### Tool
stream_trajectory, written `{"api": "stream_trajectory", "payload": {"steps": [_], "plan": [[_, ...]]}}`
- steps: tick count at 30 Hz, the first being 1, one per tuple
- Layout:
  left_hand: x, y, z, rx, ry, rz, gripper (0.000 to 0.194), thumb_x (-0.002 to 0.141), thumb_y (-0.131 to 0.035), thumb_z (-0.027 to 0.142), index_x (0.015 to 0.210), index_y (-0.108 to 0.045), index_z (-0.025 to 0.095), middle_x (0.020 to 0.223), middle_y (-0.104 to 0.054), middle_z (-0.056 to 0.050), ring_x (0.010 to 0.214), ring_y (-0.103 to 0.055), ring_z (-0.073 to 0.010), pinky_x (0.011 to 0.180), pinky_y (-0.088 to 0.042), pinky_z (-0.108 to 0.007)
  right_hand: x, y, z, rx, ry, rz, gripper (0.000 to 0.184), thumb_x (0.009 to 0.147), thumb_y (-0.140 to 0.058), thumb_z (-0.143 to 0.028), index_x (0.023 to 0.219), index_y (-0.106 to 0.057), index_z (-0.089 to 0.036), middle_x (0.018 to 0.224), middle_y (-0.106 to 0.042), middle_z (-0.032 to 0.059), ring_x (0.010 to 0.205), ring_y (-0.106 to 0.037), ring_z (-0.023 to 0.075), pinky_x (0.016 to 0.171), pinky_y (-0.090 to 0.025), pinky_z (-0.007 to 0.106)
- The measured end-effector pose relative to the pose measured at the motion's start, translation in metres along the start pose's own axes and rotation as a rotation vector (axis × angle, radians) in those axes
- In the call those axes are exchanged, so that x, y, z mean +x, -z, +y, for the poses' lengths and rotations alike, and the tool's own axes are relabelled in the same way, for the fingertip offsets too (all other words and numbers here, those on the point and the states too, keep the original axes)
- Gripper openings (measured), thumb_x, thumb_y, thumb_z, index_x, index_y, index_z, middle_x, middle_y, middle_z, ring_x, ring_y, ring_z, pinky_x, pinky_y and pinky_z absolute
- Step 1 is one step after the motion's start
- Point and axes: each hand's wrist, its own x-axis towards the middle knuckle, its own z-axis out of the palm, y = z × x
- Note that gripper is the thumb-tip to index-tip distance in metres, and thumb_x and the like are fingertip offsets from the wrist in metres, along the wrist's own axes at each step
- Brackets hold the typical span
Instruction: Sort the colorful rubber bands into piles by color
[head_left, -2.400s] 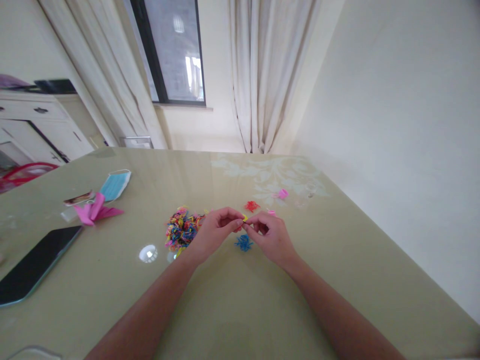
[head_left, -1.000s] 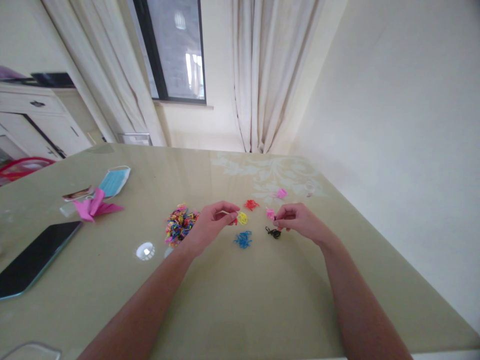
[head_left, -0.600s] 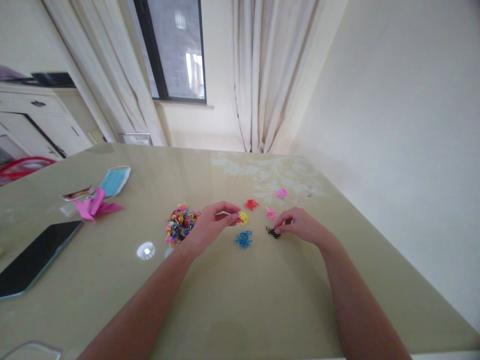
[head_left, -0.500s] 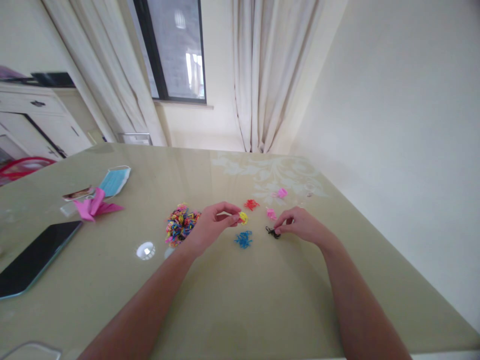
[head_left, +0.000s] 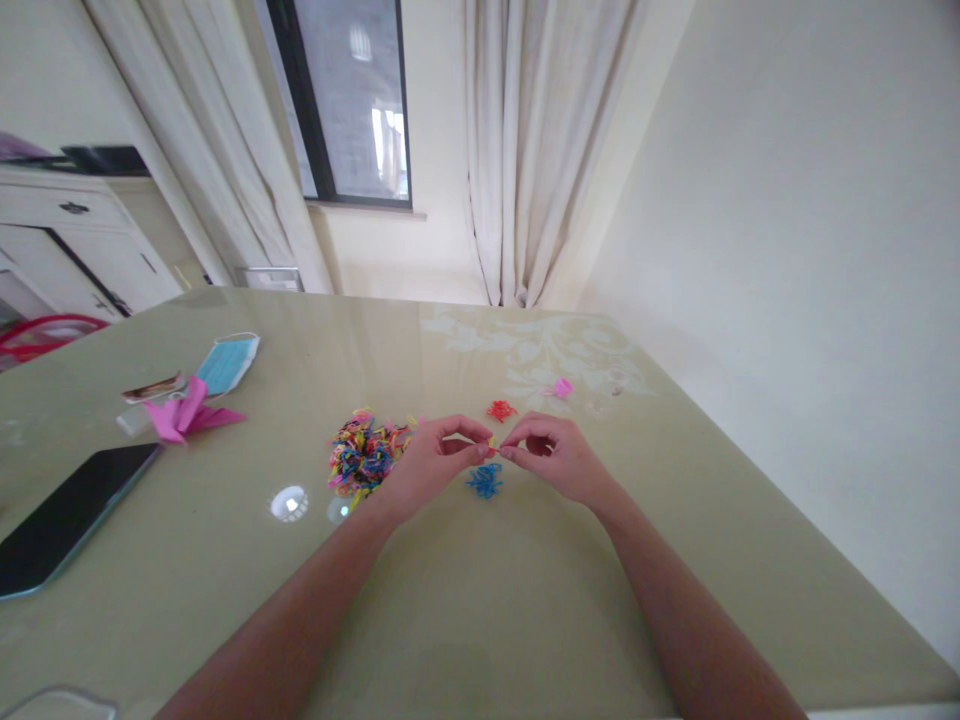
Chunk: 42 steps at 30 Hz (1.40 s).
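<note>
My left hand (head_left: 439, 460) and my right hand (head_left: 559, 455) meet over the middle of the table, fingertips almost touching. Both pinch a tiny reddish rubber band (head_left: 493, 452) between them. Just behind the fingertips shows a bit of yellow bands (head_left: 492, 440). Close below lies a small heap of blue rubber bands (head_left: 484, 481), and a red heap (head_left: 500, 410) sits beyond the hands. Left of my left hand is a large mixed pile of coloured rubber bands (head_left: 364, 450), partly covered by the hand. Farther back on the right rests a pink heap (head_left: 562, 387).
On the left of the table (head_left: 480, 620) lie a dark phone (head_left: 79, 515), a pink folded-paper bird (head_left: 187, 412) and a blue face mask (head_left: 229, 364). A wall (head_left: 810, 300) runs along the right side, with curtains (head_left: 517, 150) behind.
My right hand has left the black bands and moved left to meet my left hand. It now pinches the reddish band too. The black heap and nearer pink heap are now hidden.
</note>
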Motion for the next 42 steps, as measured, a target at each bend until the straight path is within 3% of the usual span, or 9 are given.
{"api": "stream_trajectory", "payload": {"steps": [6,10,13,16,20,25,31,36,42], "plan": [[0.002,0.013,0.012,0.164,-0.029,0.075,0.037,0.085,-0.074,0.05,0.105,-0.076,0.018,0.095,-0.081,-0.008,0.089,-0.076,-0.023,0.081,-0.06,-0.035,0.0,0.001,-0.002,0.204,-0.027,0.156,0.022,0.087,-0.079,-0.041,0.081,-0.077,-0.02,0.072,-0.064,0.0011,0.059,-0.046,0.0124,0.054,-0.033,0.028],[0.004,0.039,0.008,0.847,-0.085,0.293,0.025,0.094,-0.061,0.035,0.102,-0.078,0.018,0.106,-0.08,-0.011,0.1,-0.073,-0.028,0.095,-0.055,-0.043,-0.001,0.004,-0.008,0.342,-0.029,0.232,0.023,0.085,-0.082,-0.043,0.079,-0.077,-0.022,0.072,-0.065,0.0011,0.061,-0.049,0.0129,0.054,-0.035,0.028],[0.004,0.053,-0.002,1.206,-0.038,0.255,0.027,0.095,-0.059,0.029,0.107,-0.079,0.017,0.111,-0.078,-0.014,0.11,-0.07,-0.0317,0.103,-0.05,-0.045,-0.001,0.004,-0.007,0.335,-0.025,0.251,0.024,0.084,-0.083,-0.045,0.079,-0.078,-0.022,0.072,-0.065,0.0015,0.062,-0.05,0.0136,0.054,-0.036,0.028],[0.004,0.055,-0.01,1.301,-0.004,0.184,0.028,0.094,-0.062,0.034,0.111,-0.08,0.019,0.11,-0.077,-0.013,0.108,-0.07,-0.0313,0.1,-0.051,-0.043,0.002,0.002,0.001,0.261,-0.028,0.285,0.025,0.085,-0.081,-0.046,0.082,-0.079,-0.022,0.072,-0.065,0.0017,0.061,-0.048,0.0135,0.054,-0.036,0.028],[0.005,0.05,-0.009,1.307,-0.017,0.174,0.029,0.096,-0.06,0.036,0.11,-0.08,0.02,0.113,-0.076,-0.012,0.109,-0.068,-0.0313,0.101,-0.049,-0.044,0.01,0.001,0.022,-0.005,-0.053,0.359,0.025,0.087,-0.077,-0.045,0.084,-0.08,-0.021,0.062,-0.06,-0.0006,0.054,-0.043,0.013,0.053,-0.036,0.029],[0.007,0.045,-0.01,1.239,-0.034,0.133,0.017,0.092,-0.064,0.027,0.098,-0.079,0.022,0.109,-0.075,-0.009,0.109,-0.066,-0.0297,0.101,-0.048,-0.042,0.027,-0.005,0.049,-0.372,-0.056,0.363,0.027,0.093,-0.067,-0.04,0.082,-0.081,-0.021,0.078,-0.074,0.006,0.063,-0.055,0.0167,0.068,-0.047,0.033],[0.008,0.039,-0.01,1.177,-0.092,0.156,0.016,0.089,-0.061,0.021,0.089,-0.077,0.02,0.104,-0.075,-0.011,0.103,-0.067,-0.0289,0.098,-0.048,-0.042,0.037,-0.014,0.059,-0.523,-0.072,0.375,0.029,0.099,-0.06,-0.037,0.089,-0.084,-0.024,0.088,-0.077,0.0084,0.075,-0.065,0.0205,0.074,-0.05,0.035],[0.01,0.029,0.002,0.792,-0.137,0.276,0.017,0.089,-0.062,0.031,0.086,-0.075,0.021,0.091,-0.076,-0.006,0.088,-0.067,-0.0234,0.084,-0.05,-0.036,0.025,-0.02,0.036,-0.395,-0.008,0.364,0.025,0.1,-0.064,-0.038,0.094,-0.084,-0.024,0.09,-0.076,0.0081,0.073,-0.064,0.0203,0.072,-0.05,0.034],[0.009,0.018,0.012,0.36,-0.13,0.22,0.03,0.086,-0.068,0.047,0.088,-0.076,0.018,0.079,-0.074,-0.003,0.071,-0.063,-0.0174,0.065,-0.047,-0.029,0.008,-0.039,0.005,-0.119,0.054,0.269,0.025,0.09,-0.078,-0.045,0.096,-0.082,-0.022,0.088,-0.074,0.0061,0.061,-0.052,0.0146,0.059,-0.044,0.03]]}}
